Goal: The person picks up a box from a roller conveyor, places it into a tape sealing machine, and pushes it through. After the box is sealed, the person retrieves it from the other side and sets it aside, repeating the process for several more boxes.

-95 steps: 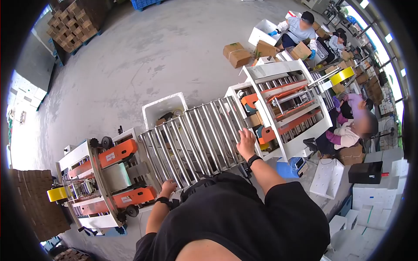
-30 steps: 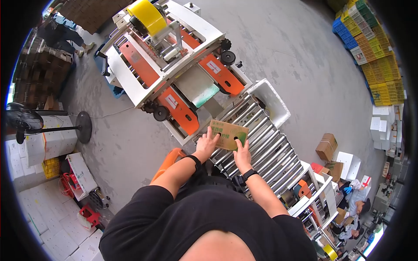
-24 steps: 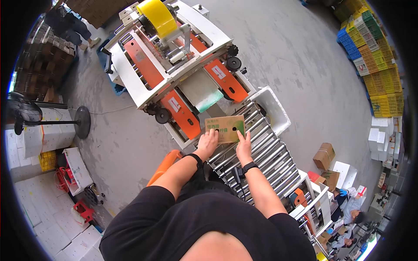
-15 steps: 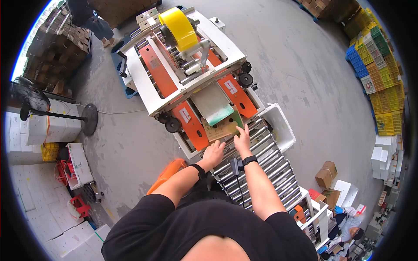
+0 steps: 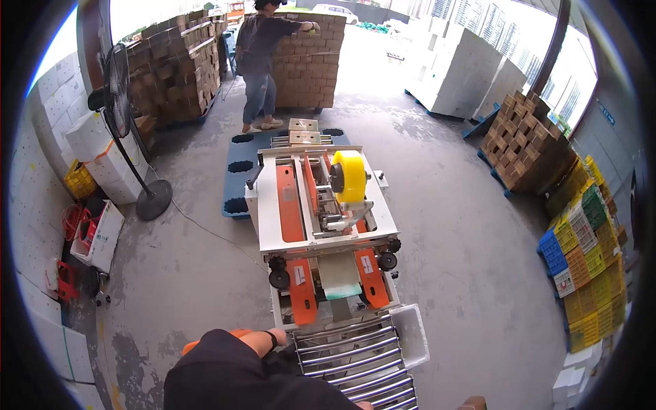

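Note:
My left hand [image 5: 279, 336] is beside the near left corner of the roller conveyor [image 5: 352, 362], below a dark wristband; its fingers are too small and hidden to read. Of my right hand [image 5: 365, 405] only a sliver of skin shows at the bottom edge, over the rollers. Ahead stands a carton sealing machine [image 5: 376, 232] with a yellow tape roll [image 5: 352, 176] on top. Two orange side guides flank its infeed, where a flap with a green edge [image 5: 342, 290] hangs. Small cardboard boxes [image 5: 304, 137] lie at its far end.
A white foam box [image 5: 412, 335] stands right of the conveyor. To the left are a black fan [image 5: 154, 199] and its cable. A person [image 5: 258, 68] stands by stacked cartons [image 5: 311, 61] at the back. Colourful crates [image 5: 584, 253] line the right; a brown box [image 5: 473, 403] shows at the bottom.
My view has tilted up and turned. Both hands have drawn back from the infeed, and the cardboard box they were at is no longer visible there.

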Motion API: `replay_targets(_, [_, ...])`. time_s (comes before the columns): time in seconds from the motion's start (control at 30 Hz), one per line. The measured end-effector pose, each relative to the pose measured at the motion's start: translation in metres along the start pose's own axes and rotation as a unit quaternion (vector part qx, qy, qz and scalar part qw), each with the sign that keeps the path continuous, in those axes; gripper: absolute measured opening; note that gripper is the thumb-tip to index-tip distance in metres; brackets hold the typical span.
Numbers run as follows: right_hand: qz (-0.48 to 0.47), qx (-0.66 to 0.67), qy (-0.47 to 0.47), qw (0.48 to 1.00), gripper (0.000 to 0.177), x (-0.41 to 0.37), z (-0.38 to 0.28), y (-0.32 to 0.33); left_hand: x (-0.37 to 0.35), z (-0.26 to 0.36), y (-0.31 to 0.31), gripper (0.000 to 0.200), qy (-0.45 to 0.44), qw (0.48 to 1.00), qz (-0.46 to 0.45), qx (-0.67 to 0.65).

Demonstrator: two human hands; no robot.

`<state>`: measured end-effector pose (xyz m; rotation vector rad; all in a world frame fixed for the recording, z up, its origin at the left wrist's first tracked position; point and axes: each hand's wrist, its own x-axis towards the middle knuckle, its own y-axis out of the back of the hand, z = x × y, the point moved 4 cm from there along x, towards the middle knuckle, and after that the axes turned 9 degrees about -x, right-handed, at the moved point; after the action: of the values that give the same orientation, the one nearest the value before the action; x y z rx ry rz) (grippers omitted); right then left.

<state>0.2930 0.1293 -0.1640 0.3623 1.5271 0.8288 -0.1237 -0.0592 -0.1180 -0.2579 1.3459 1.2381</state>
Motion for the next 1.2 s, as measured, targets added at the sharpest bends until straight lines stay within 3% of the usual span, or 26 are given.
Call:
replay_targets(0.07, [0.055,0.000,-0.046,0.997,0.043,-0.023,0.010,0.023,0.014,-0.004,-0.003,0.031,-0.005,0.999,0.036,0.008])
replay_targets(0.23, [0.126,0.024,-0.121,0.984,0.045,-0.054,0.026,0.041,0.000,0.039,-0.003,0.029,-0.061,0.995,-0.006,0.076])
replay_targets(0.3, [0.134,0.031,-0.137,0.981,0.045,-0.061,0.031,0.039,0.023,0.049,-0.023,0.028,-0.082,0.989,-0.036,0.118])
replay_targets(0.33, [0.136,0.033,-0.144,0.980,0.046,-0.065,0.032,0.038,-0.004,0.069,-0.010,0.028,-0.071,0.993,-0.042,0.080])
replay_targets(0.4, [0.140,0.034,-0.153,0.978,0.047,-0.070,0.037,0.033,-0.008,0.094,-0.008,0.028,-0.112,0.983,-0.063,0.128])
replay_targets(0.43, [0.140,0.034,-0.158,0.977,0.047,-0.072,0.039,0.031,-0.003,0.096,-0.012,0.027,-0.125,0.988,-0.013,0.084])
replay_targets(0.67, [0.143,0.035,-0.190,0.971,0.050,-0.085,0.051,0.021,0.022,0.127,-0.036,0.027,-0.215,0.969,-0.027,0.118])
replay_targets(0.8, [0.147,0.031,-0.201,0.968,0.052,-0.088,0.058,0.020,-0.016,0.132,-0.014,0.029,-0.180,0.976,-0.035,0.114])
replay_targets(0.9, [0.152,0.025,-0.207,0.966,0.053,-0.089,0.064,0.022,-0.004,0.118,-0.019,0.029,-0.107,0.992,-0.016,0.063])
replay_targets(1.2, [0.158,0.015,-0.218,0.963,0.057,-0.095,0.077,0.023,-0.002,0.094,-0.020,0.030,-0.090,0.995,-0.001,0.050])
